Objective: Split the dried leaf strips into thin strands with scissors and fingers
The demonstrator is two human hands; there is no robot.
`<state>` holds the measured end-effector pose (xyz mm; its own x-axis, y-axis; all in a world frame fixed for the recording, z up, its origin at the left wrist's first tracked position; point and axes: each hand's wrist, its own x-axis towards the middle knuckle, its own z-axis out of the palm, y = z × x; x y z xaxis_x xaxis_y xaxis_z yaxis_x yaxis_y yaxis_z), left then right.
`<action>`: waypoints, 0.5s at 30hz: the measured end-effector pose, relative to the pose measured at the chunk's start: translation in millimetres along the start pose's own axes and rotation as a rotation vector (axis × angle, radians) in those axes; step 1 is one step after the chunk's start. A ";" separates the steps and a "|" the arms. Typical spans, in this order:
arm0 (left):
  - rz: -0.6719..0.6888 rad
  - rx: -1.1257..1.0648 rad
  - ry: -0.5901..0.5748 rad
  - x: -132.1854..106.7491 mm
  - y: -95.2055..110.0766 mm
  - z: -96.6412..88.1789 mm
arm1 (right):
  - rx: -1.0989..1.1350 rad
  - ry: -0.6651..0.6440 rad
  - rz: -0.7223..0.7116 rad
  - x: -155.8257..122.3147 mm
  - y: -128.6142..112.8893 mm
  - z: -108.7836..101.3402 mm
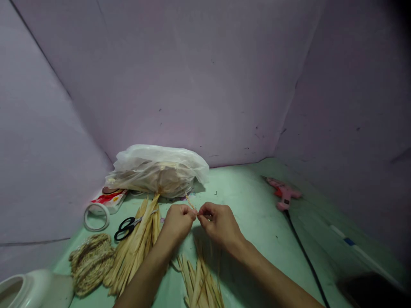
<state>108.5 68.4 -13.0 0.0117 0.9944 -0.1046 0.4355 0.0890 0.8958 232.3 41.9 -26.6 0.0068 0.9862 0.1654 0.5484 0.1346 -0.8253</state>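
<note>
My left hand (181, 218) and my right hand (218, 220) meet over the middle of the table, fingertips almost touching. Both are closed in a pinch on a strip of dried plant fiber. A short, thin, twisted-looking end of this fiber strip (190, 202) sticks up past my left fingers; the rest is mostly hidden by the hands. Below them lie loose dried fiber strips (201, 282). Left of my left forearm is a larger bundle of dried strips (141, 248), with black-handled scissors (126, 227) resting against it, their blades partly covered.
A translucent plastic bag (160, 171) stands by the back wall. At left are a white tape roll (96, 217), a red-and-white box (112, 200), a coil of braided fiber (91, 263) and a white jar (41, 288). A pink glue gun (284, 194) with a black cord lies right.
</note>
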 end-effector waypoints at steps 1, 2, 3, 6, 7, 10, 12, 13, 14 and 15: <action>-0.008 -0.003 0.008 0.1 -0.6 0.2 | -0.046 0.006 -0.023 -1.6 -1.4 -0.7; -0.017 -0.010 0.019 0.0 -1.0 0.6 | -0.097 0.010 -0.036 -3.3 -3.6 -1.8; -0.024 -0.018 0.033 -0.3 -1.1 1.1 | -0.152 0.014 -0.042 -5.2 -6.5 -2.9; -0.040 -0.051 0.078 -1.5 -0.1 3.0 | -0.314 -0.008 -0.063 -12.1 -17.9 -4.8; -0.046 -0.062 0.094 -2.0 0.4 3.4 | -0.356 -0.024 -0.074 -14.8 -21.8 -4.4; -0.061 -0.089 0.120 -2.9 1.2 3.7 | -0.426 -0.078 -0.099 -22.1 -31.2 -1.6; -0.062 -0.095 0.114 -2.9 0.5 3.2 | -0.450 -0.120 -0.120 -25.0 -34.7 -0.6; -0.057 -0.094 0.109 -2.8 -0.1 3.0 | -0.457 -0.143 -0.134 -25.5 -35.7 -0.9; -0.051 -0.091 0.105 -2.6 -0.7 2.8 | -0.457 -0.165 -0.148 -25.5 -36.0 -1.7; -0.043 -0.087 0.100 -2.4 -1.3 2.9 | -0.448 -0.189 -0.164 -25.0 -35.9 -3.0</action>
<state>110.5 65.8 -15.2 -0.0970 0.9898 -0.1044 0.3540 0.1324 0.9258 215.0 12.1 0.5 -0.2380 0.9613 0.1385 0.8345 0.2754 -0.4772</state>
